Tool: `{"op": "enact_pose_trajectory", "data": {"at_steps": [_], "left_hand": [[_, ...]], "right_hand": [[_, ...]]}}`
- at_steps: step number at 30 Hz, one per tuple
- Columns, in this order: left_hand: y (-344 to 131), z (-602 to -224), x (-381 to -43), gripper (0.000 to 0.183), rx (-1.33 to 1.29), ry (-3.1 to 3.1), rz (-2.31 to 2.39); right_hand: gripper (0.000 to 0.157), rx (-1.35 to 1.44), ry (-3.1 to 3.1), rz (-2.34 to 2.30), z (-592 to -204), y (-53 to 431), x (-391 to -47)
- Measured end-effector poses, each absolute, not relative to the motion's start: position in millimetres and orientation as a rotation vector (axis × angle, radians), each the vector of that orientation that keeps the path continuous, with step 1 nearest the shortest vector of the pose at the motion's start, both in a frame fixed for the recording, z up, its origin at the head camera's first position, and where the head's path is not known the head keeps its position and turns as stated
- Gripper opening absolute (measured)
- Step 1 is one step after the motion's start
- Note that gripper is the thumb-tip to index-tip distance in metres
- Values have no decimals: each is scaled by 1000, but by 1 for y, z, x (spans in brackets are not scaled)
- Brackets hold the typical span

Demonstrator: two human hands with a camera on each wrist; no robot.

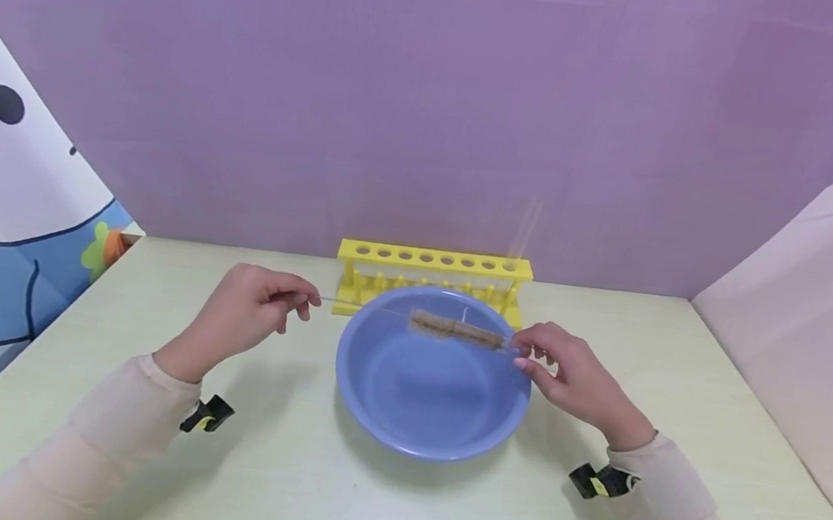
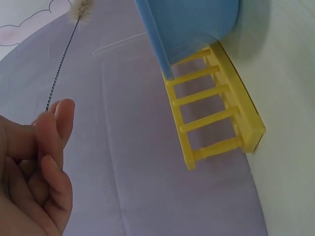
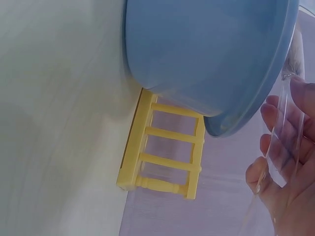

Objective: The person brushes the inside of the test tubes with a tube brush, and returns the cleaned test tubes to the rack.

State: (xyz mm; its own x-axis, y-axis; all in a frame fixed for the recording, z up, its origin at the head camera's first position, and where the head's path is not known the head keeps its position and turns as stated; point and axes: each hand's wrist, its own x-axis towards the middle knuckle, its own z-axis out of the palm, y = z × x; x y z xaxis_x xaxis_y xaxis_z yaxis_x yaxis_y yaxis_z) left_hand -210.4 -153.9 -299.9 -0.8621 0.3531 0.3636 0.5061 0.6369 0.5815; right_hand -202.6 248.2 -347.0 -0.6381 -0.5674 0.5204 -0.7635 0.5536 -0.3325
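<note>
My left hand (image 1: 262, 304) pinches the thin twisted-wire handle (image 2: 61, 64) of a test tube brush (image 1: 431, 323) between thumb and fingers. Its tan bristles lie nearly level over the blue basin (image 1: 394, 375). Across from it, my right hand (image 1: 575, 371) grips a clear test tube (image 3: 284, 128) near the basin's right rim. Part of the bristle head sits inside the tube, and the rest shows outside the mouth on the left. Fingers and clear walls make the tube's far end hard to see in the head view.
Behind the basin stands a yellow test tube rack (image 1: 424, 256), its lower middle hidden by the rim. Another clear tube (image 1: 526, 229) stands upright in its rightmost hole. The pale table (image 1: 276, 464) meets a purple backdrop; printed cloth hangs at both sides.
</note>
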Motion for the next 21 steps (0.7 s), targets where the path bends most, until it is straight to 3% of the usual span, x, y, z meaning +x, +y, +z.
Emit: {"op": "enact_pose_trajectory", "data": {"at_steps": [21], "left_hand": [[-136,-301,-213,23,-618,-2772,-1258]], "right_hand": [[29,1046,-2403,704,-352,241,-203]]}}
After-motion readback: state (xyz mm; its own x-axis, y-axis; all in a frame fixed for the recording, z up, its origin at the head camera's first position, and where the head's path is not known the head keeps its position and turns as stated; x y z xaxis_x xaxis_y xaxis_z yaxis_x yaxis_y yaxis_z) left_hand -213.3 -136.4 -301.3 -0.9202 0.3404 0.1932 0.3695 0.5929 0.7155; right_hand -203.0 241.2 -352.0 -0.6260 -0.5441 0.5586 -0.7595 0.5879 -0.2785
